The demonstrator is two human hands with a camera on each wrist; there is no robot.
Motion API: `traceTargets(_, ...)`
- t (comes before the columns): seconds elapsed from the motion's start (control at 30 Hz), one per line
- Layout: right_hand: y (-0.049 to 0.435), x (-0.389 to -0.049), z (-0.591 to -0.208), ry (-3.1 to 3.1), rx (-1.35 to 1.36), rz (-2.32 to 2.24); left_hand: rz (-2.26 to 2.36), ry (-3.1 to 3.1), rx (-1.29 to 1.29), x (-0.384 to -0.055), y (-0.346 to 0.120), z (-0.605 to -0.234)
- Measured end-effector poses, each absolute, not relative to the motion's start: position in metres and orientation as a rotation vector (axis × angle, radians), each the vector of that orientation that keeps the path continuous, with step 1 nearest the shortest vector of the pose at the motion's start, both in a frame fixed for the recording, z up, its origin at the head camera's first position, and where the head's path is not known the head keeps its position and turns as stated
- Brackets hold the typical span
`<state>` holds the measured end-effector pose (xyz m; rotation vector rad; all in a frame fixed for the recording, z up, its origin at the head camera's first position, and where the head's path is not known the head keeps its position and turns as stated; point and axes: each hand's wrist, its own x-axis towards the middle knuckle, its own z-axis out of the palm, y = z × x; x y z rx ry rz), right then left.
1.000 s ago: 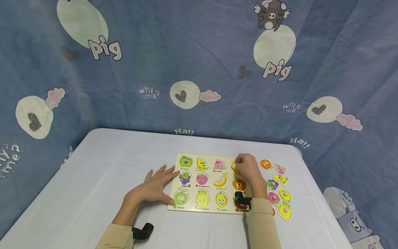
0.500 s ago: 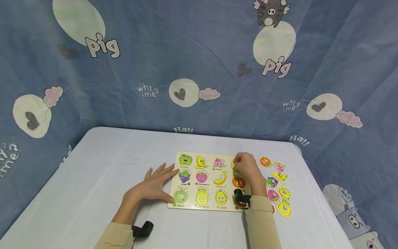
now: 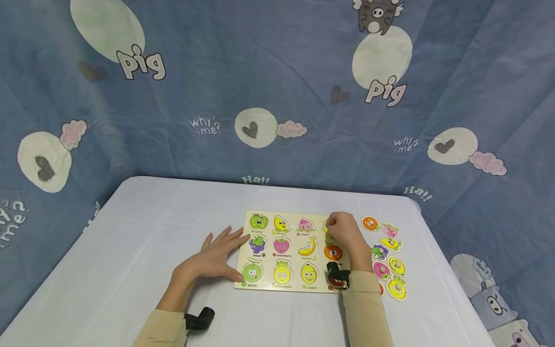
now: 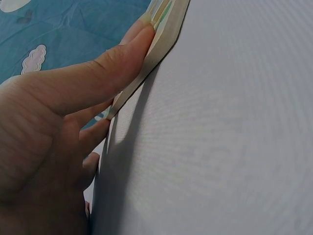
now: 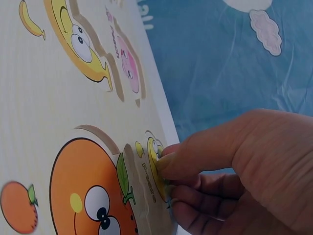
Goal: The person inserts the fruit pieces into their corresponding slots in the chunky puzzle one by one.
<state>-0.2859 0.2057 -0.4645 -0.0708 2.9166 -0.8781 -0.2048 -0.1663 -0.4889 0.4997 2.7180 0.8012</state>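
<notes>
Currently: yellow pear piece (image 5: 156,182) is pinched by right hand (image 3: 347,232) | fruit board (image 3: 295,264) beneath is touched by spread left hand (image 3: 213,259) | loose pieces (image 3: 396,265) right of grip

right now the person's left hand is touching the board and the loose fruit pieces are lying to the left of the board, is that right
Not quite: the loose fruit pieces lie to the right of the board, as the head view shows. The left hand is touching the board.

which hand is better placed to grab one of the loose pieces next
The right hand, I'd judge: it is at the right end of the board, near the loose pieces. The left hand rests at the opposite edge, so it would likely have to reach across.
</notes>
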Motion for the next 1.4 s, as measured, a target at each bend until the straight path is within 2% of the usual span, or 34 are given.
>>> traceTargets(0.47, 0.207, -0.286, -0.468, 2.915, -0.095, -0.915, 0.807, 2.707, 0.514, -0.205, -0.168, -0.485)
traceTargets(1.1, 0.225, -0.285, -0.461, 2.872, -0.021, -0.934, 0.817, 2.735, 0.517, -0.207, -0.168, -0.498)
traceTargets(1.4, 0.236, -0.287, -0.458, 2.932, -0.018, -0.914, 0.814, 2.715, 0.517, -0.206, -0.165, -0.490)
